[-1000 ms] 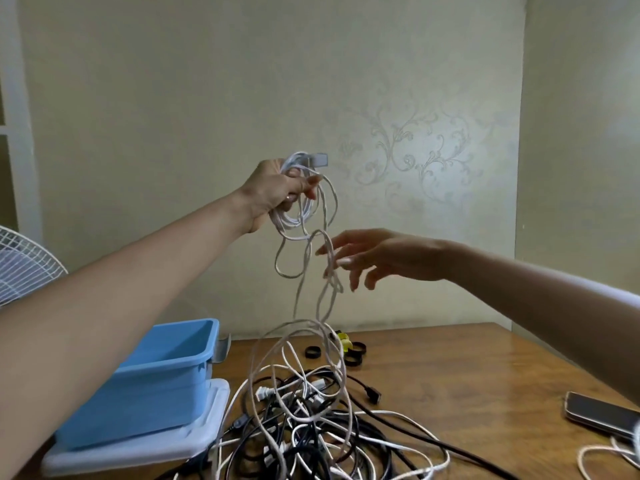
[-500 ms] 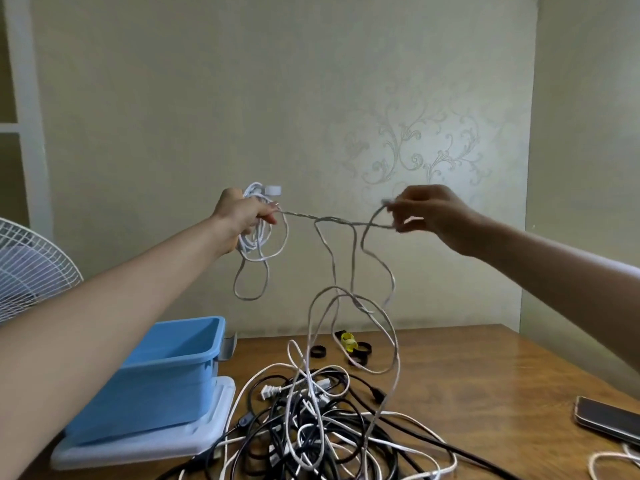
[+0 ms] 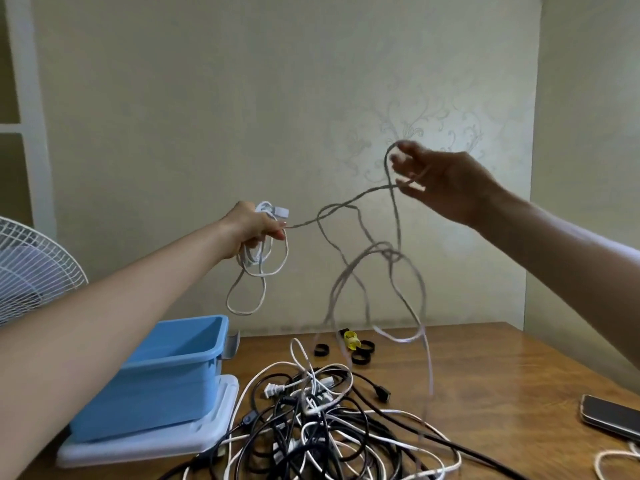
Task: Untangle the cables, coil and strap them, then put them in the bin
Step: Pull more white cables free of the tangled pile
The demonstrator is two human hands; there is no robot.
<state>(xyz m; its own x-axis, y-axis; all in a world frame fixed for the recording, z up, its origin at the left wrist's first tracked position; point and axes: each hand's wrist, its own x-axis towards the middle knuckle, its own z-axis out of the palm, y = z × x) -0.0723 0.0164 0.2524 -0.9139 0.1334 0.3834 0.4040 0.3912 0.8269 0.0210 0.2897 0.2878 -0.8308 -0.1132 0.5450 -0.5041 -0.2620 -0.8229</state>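
My left hand [image 3: 251, 228] is raised and grips a small coil of the white cable [image 3: 258, 261], whose plug end sticks out above the fist. From there the cable runs taut to my right hand [image 3: 440, 181], held higher at the right, where its fingers curl around a loop of the same cable. Below the hands the cable hangs in knotted loops down to a tangled pile of black and white cables [image 3: 322, 420] on the wooden table [image 3: 485, 386]. The blue bin [image 3: 162, 372] stands at the left on a white lid.
Black strap rings and a yellow one [image 3: 353, 344] lie at the back of the table. A phone [image 3: 611, 415] rests at the right edge with another white cable [image 3: 620, 462] beside it. A white fan [image 3: 31, 268] stands far left. A wall is close behind.
My right hand took hold of the hanging cable, then pulled it up and to the right. My left hand dropped lower with its coil, and the cable stretched between them.
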